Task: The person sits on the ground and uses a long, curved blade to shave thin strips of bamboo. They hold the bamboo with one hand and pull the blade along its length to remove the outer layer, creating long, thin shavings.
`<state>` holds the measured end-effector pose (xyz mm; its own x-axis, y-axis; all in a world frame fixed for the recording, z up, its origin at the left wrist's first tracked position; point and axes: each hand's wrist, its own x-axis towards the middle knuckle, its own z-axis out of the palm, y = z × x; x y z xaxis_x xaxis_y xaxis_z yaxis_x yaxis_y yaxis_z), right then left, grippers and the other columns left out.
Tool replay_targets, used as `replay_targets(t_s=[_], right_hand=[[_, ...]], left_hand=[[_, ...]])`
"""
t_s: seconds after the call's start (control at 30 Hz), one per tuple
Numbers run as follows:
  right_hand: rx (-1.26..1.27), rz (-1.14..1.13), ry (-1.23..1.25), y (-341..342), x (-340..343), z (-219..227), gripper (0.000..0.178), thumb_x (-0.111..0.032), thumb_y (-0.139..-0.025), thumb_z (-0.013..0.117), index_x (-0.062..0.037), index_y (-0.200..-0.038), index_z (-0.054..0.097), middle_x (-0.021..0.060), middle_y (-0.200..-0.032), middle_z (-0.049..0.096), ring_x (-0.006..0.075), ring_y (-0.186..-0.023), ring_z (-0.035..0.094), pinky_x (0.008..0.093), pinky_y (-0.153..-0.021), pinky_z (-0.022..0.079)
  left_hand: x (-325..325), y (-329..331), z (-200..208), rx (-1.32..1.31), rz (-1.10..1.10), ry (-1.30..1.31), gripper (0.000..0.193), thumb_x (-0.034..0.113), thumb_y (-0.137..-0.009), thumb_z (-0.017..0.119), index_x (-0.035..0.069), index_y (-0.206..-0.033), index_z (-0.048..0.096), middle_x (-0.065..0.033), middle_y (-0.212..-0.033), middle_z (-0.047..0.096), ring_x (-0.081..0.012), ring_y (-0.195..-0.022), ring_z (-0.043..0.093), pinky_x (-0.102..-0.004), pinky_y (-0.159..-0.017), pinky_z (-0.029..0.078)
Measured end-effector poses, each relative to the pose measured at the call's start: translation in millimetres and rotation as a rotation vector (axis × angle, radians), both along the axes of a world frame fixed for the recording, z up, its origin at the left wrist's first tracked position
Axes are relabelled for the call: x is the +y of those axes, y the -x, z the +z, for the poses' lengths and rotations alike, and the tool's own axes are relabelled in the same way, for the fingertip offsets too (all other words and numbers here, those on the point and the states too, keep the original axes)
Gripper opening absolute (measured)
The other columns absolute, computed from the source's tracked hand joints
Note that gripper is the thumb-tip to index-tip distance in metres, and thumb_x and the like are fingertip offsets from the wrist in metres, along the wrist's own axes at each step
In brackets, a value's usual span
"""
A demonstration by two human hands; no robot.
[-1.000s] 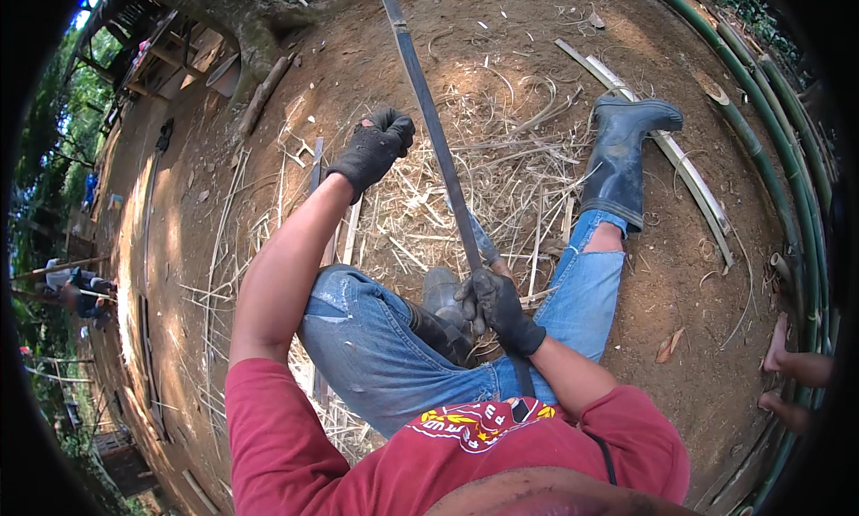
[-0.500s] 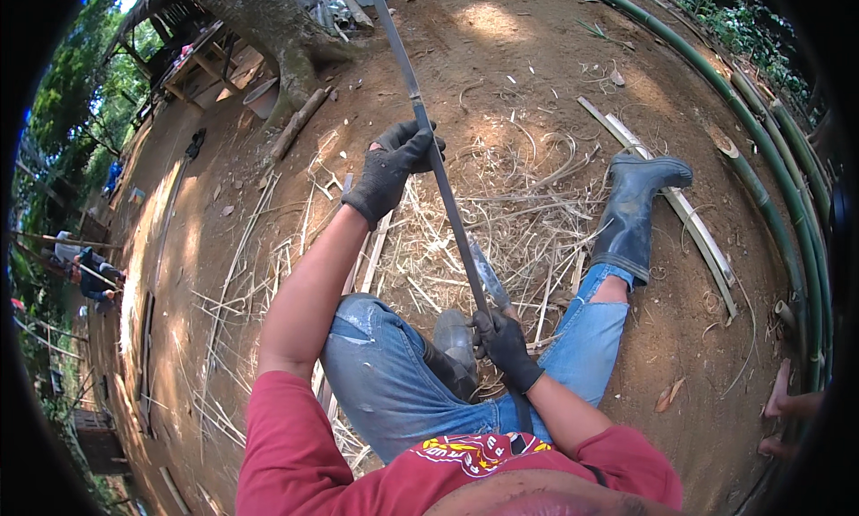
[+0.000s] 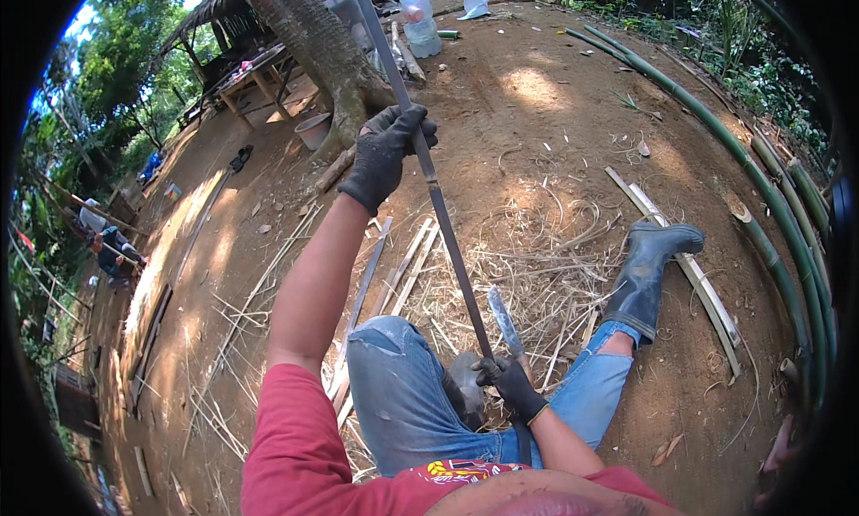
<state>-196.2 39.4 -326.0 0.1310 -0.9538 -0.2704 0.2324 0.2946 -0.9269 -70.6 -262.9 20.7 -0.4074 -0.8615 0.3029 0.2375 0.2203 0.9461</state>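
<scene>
A long, narrow bamboo strip (image 3: pixel 455 257) with a dark face runs from the top of the view down toward my lap. My left hand (image 3: pixel 386 154), in a dark work glove, is closed round its upper part, just above a node. Low between my knees, my gloved right hand (image 3: pixel 512 389) grips a knife (image 3: pixel 506 321), its blade pointing up and away beside the strip. The strip's lower part passes against the fingers of that hand; how firmly they press on it is hidden.
Thin bamboo shavings (image 3: pixel 537 274) litter the ground between my legs. Split slats (image 3: pixel 684 257) lie beside my right boot (image 3: pixel 658 266). Green bamboo poles (image 3: pixel 761 190) line the right side. A tree trunk (image 3: pixel 309 51) and a bucket (image 3: pixel 313 130) stand far left; another person (image 3: pixel 112 243) is beyond.
My left hand has slid higher along the strip, from below the node to above it. My right hand still holds the knife low down. The view has tilted up, showing plastic containers at the back.
</scene>
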Motion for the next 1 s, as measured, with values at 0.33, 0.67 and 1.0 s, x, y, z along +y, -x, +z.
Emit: replay_targets(t_s=[0.33, 0.67, 1.0], right_hand=[[0.052, 0.216, -0.072, -6, 10, 1, 0.039, -0.032, -0.098, 0.058, 0.0019, -0.115, 0.067, 0.0105, -0.107, 0.070, 0.0158, -0.099, 0.064, 0.0306, -0.091, 0.047], [0.204, 0.196, -0.084, -3, 10, -24, 0.033, -0.026, -0.090, 0.070, -0.0006, -0.111, 0.071, 0.0058, -0.100, 0.072, 0.0113, -0.091, 0.063, 0.0265, -0.080, 0.047], [0.115, -0.077, 0.073, -17, 4, -9, 0.033, -0.035, -0.091, 0.069, -0.0031, -0.096, 0.074, -0.0008, -0.069, 0.062, 0.0072, -0.060, 0.054, 0.0255, -0.057, 0.042]], left_hand=[[-46, -101, 148, 0.130, 0.277, 0.215, 0.034, 0.034, -0.098, 0.059, 0.002, -0.109, 0.061, -0.0053, -0.089, 0.067, -0.0151, -0.078, 0.064, -0.0297, -0.073, 0.054], [-43, -192, 280, 0.301, 0.386, 0.313, 0.029, 0.029, -0.103, 0.050, 0.004, -0.117, 0.055, -0.0020, -0.087, 0.059, -0.0109, -0.072, 0.056, -0.0273, -0.071, 0.053], [7, -134, 175, 0.091, -0.145, 0.203, 0.028, 0.034, -0.101, 0.052, 0.006, -0.105, 0.055, -0.0034, -0.087, 0.061, -0.0161, -0.076, 0.061, -0.0317, -0.075, 0.054]])
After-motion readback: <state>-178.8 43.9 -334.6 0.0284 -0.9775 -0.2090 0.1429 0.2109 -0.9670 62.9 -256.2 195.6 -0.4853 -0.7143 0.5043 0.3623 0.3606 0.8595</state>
